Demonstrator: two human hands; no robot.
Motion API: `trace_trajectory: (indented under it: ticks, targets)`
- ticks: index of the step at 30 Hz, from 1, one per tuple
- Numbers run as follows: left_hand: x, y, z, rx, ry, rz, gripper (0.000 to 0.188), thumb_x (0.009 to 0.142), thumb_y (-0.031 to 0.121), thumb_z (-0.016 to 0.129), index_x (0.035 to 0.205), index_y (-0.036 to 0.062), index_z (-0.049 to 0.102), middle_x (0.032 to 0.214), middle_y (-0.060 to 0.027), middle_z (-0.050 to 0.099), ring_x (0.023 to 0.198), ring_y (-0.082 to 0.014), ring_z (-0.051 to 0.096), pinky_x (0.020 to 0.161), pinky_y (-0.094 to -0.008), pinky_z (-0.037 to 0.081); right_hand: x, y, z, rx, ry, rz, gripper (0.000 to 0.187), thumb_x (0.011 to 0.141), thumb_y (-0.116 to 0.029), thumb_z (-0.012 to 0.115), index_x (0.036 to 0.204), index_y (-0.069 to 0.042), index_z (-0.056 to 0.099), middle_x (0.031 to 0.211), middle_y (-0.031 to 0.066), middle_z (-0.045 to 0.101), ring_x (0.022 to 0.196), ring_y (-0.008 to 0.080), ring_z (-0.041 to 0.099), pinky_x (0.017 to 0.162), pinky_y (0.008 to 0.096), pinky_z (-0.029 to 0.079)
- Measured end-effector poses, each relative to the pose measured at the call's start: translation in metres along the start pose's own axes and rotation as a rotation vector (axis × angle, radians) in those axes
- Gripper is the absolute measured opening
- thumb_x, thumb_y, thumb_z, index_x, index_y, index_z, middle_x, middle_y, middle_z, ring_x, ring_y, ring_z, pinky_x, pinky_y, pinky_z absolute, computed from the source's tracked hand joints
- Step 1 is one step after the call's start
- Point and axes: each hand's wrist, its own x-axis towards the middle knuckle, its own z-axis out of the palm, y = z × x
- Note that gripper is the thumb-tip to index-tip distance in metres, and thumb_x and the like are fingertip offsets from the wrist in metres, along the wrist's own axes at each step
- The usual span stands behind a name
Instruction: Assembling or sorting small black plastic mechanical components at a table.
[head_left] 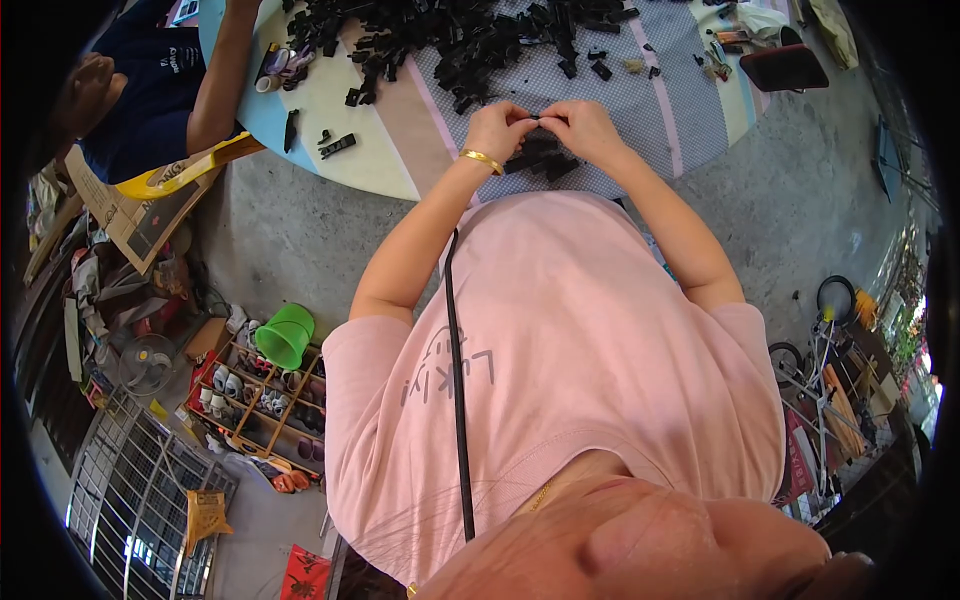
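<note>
At the near edge of the round table, my left hand (497, 130) and my right hand (584, 130) meet fingertip to fingertip. Both are closed in a pinch on a small black plastic piece (535, 117), mostly covered by the fingers. Just below them, close to my body, lies a small group of black plastic parts (545, 162). Beyond my hands a large loose pile of similar black parts (450, 45) spreads over the patterned tablecloth (610, 110). A gold-coloured bracelet (483, 160) circles my left wrist.
A person in a dark shirt (150, 80) sits at the table's left, one arm over it. A few black pieces (338, 146) lie apart there. On the right edge rests a dark phone-like slab (784, 68). A shoe rack (260, 400) with a green bucket (286, 336) stands behind left.
</note>
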Motion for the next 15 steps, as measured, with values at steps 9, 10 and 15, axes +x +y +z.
trace_trajectory:
  ticks: [9, 10, 15]
  targets:
    - [0.015, 0.005, -0.005, -0.134, -0.085, -0.166, 0.016, 0.075, 0.007, 0.064, 0.083, -0.0051, 0.058, 0.069, -0.0089, 0.061, 0.055, -0.0126, 0.059, 0.048, -0.0232, 0.051, 0.002, 0.008, 0.008, 0.181, -0.01, 0.336, 0.022, 0.07, -0.024, 0.067, 0.073, -0.002, 0.061, 0.065, 0.0083, 0.063, 0.058, 0.0171, 0.061, 0.055, 0.0283, 0.048]
    - [0.017, 0.005, -0.006, -0.134, -0.087, -0.163, 0.016, 0.075, 0.007, 0.064, 0.083, -0.0051, 0.058, 0.069, -0.0089, 0.061, 0.055, -0.0126, 0.059, 0.048, -0.0232, 0.051, 0.004, 0.009, 0.008, 0.18, -0.007, 0.336, 0.022, 0.07, -0.024, 0.067, 0.073, -0.002, 0.061, 0.065, 0.0083, 0.063, 0.058, 0.0171, 0.061, 0.055, 0.0283, 0.048]
    - [0.022, 0.01, -0.007, -0.078, -0.134, -0.225, 0.017, 0.075, 0.007, 0.065, 0.082, -0.0062, 0.058, 0.068, -0.0102, 0.061, 0.053, -0.0141, 0.059, 0.048, -0.025, 0.052, 0.014, 0.014, 0.006, 0.416, -0.191, 0.567, 0.022, 0.074, -0.024, 0.067, 0.073, -0.003, 0.058, 0.062, 0.0044, 0.061, 0.052, 0.0093, 0.057, 0.046, 0.0221, 0.047]
